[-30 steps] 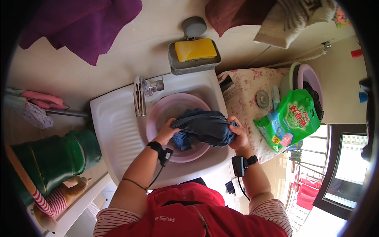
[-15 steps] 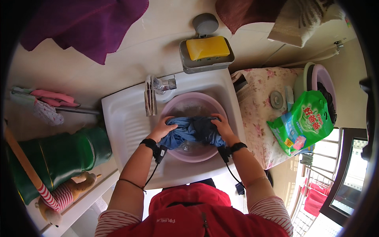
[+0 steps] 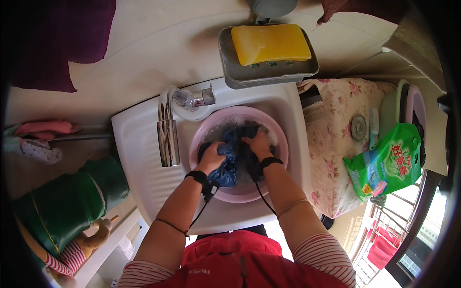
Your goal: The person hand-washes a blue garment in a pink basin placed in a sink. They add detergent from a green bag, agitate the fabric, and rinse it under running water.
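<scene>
So I've got both hands down in the pink basin, mid-frame, with the dark blue cloth bunched up in sudsy water. My left hand is clamped on a fold; my right hand is on the darker part just beside it, but its fingertips are hidden, so can't tell how tight. Tip, imo: work it low so nothing splashes over the rim, and shift grip often so every fold gets a turn.
</scene>
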### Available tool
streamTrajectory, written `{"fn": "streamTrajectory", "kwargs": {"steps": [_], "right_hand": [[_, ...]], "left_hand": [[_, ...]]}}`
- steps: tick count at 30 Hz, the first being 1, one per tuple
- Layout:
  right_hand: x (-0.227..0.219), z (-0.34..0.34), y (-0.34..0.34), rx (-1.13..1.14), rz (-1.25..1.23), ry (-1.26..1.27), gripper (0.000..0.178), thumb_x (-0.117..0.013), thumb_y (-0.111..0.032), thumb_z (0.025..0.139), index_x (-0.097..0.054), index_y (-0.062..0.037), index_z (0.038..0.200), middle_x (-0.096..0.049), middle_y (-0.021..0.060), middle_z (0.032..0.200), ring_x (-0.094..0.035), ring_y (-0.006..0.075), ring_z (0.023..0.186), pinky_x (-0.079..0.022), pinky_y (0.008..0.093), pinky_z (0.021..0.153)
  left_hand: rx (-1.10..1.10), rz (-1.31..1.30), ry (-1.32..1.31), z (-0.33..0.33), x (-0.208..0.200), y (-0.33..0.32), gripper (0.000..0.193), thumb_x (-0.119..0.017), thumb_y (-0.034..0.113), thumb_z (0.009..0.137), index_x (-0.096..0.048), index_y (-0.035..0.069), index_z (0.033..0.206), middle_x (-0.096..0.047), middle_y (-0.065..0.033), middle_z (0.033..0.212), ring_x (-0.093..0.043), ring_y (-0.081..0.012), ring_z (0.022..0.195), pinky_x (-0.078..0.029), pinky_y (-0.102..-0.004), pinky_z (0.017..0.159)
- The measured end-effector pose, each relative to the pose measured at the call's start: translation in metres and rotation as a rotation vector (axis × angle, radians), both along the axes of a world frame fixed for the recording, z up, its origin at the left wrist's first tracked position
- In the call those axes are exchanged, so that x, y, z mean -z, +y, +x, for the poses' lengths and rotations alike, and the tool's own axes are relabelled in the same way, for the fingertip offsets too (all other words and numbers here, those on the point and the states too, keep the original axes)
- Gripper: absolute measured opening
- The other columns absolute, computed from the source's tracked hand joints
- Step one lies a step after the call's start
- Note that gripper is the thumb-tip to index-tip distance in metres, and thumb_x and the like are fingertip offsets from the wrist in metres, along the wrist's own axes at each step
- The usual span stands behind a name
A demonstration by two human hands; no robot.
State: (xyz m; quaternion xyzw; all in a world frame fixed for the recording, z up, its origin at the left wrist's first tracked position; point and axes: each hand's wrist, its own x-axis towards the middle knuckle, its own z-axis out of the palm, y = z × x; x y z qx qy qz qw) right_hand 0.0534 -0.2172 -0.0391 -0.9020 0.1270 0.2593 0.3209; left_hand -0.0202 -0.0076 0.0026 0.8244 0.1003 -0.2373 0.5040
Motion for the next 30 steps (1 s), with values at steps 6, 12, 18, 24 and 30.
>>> {"fn": "streamTrajectory", "kwargs": {"steps": [6, 12, 18, 24, 30], "right_hand": [[-0.068, -0.054, 0.001, -0.107, 0.564, -0.338, 0.047, -0.087, -0.015, 0.065, -0.061, -0.0043, 0.103, -0.044, 0.0239, 0.141, -0.041, 0.0322, 0.133, -0.035, 0.039, 0.106], [-0.056, -0.042, 0.028, 0.169, 0.57, -0.147, 0.042, -0.078, -0.025, 0.074, -0.057, -0.0032, 0.104, -0.06, 0.0236, 0.118, -0.059, 0.0307, 0.107, -0.045, 0.0359, 0.091], [-0.062, -0.057, 0.027, 0.177, 0.679, -0.034, 0.054, -0.075, -0.017, 0.073, -0.055, -0.001, 0.121, -0.056, 0.0201, 0.125, -0.055, 0.0306, 0.114, -0.043, 0.037, 0.098], [-0.057, -0.036, 0.035, 0.351, 0.514, -0.005, 0.059, -0.076, -0.025, 0.078, -0.052, 0.0008, 0.125, -0.061, 0.0181, 0.118, -0.059, 0.0288, 0.108, -0.046, 0.0363, 0.093], [-0.044, -0.055, 0.042, -0.273, 0.529, -0.399, 0.042, -0.079, -0.022, 0.078, -0.059, -0.0015, 0.108, -0.061, 0.0206, 0.107, -0.054, 0.0341, 0.113, -0.04, 0.0387, 0.099]], "left_hand": [[-0.677, -1.03, 0.463, 0.005, -0.03, 0.001, 0.04, -0.06, 0.017, 0.087, -0.058, 0.006, 0.126, -0.065, -0.0049, 0.112, -0.062, -0.0167, 0.102, -0.047, -0.0307, 0.089], [-0.564, -0.83, 0.553, 0.009, -0.033, -0.028, 0.04, -0.059, 0.037, 0.093, -0.059, 0.008, 0.121, -0.065, -0.004, 0.113, -0.064, -0.0179, 0.098, -0.053, -0.0356, 0.085], [-0.69, -1.006, 0.642, 0.003, -0.024, -0.024, 0.045, -0.057, 0.04, 0.095, -0.056, 0.008, 0.127, -0.063, -0.0053, 0.117, -0.062, -0.0188, 0.102, -0.049, -0.0342, 0.09], [-0.395, -0.646, 0.511, -0.002, -0.023, -0.028, 0.041, -0.054, 0.037, 0.097, -0.058, 0.005, 0.123, -0.065, -0.0071, 0.113, -0.064, -0.0174, 0.099, -0.052, -0.0347, 0.087], [-0.678, -0.811, 0.664, 0.0, -0.023, -0.02, 0.047, -0.054, 0.039, 0.097, -0.057, 0.002, 0.124, -0.066, -0.0085, 0.112, -0.065, -0.02, 0.097, -0.052, -0.0347, 0.086]]}}
